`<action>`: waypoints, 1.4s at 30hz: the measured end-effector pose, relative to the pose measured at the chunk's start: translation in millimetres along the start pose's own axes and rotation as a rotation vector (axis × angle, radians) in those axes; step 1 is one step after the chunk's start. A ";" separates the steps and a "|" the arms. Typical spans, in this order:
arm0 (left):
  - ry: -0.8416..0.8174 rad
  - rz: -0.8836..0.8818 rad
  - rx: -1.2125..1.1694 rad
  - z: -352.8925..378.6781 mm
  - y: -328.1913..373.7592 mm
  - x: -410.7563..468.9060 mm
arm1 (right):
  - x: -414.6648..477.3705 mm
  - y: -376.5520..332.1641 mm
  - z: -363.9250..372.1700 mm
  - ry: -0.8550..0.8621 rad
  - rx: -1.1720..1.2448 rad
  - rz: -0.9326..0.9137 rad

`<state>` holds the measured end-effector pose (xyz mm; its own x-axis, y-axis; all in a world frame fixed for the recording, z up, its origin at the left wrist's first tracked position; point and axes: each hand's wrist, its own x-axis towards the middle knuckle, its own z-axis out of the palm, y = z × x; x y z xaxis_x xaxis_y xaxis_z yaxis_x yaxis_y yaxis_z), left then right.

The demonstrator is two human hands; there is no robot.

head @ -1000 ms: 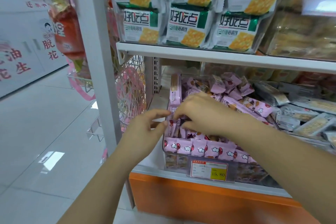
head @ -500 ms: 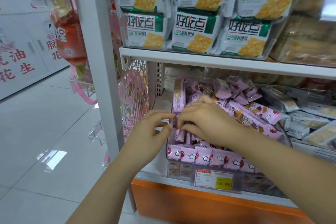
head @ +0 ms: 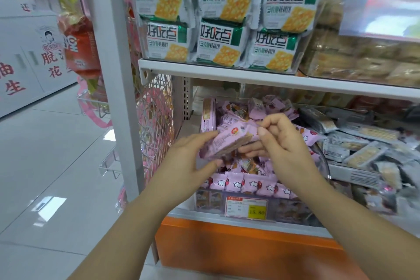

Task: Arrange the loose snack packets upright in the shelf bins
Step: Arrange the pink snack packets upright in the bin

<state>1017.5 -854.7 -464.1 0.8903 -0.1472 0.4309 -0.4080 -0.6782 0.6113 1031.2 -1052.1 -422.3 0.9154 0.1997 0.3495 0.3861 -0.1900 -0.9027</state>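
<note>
Our bare forearms rise from the lower edge of the view and converge. Our left hand [head: 191, 157] grips the near end of a pink snack packet [head: 227, 141], fingers curled over its far edge and thumb under the near side. Our right hand [head: 284, 143], just to the right of the left, pinches the packet's other end between thumb and bent forefinger, with the other fingers tucked beneath it.

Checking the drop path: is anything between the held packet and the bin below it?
No barrier: the left hand and right hand hold the packet over the bin, though loose packets crowd it.
</note>
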 end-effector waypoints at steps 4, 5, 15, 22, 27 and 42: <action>0.063 0.109 0.054 8.4 5.8 3.4 | -21.5 -5.6 -4.6 -0.019 0.151 0.093; 0.065 0.143 0.077 10.3 8.4 4.6 | -26.4 -7.5 -7.2 -0.039 0.152 0.094; 0.102 0.220 0.109 19.9 21.1 11.0 | -34.8 2.7 -55.3 0.250 -0.329 -0.074; 0.101 0.092 0.174 9.8 6.7 11.2 | -5.6 24.8 -79.9 0.314 -0.974 -0.093; 0.119 0.049 0.177 2.2 0.0 11.0 | -6.3 27.1 -78.0 0.167 -1.086 -0.049; 0.115 -0.041 0.115 -11.7 -18.2 7.2 | 35.7 -15.2 -1.4 -0.502 -0.935 -0.325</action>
<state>1029.0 -835.0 -464.4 0.8739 -0.0392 0.4846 -0.3405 -0.7608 0.5525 1058.1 -1043.4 -395.7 0.6862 0.6986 0.2027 0.7272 -0.6658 -0.1669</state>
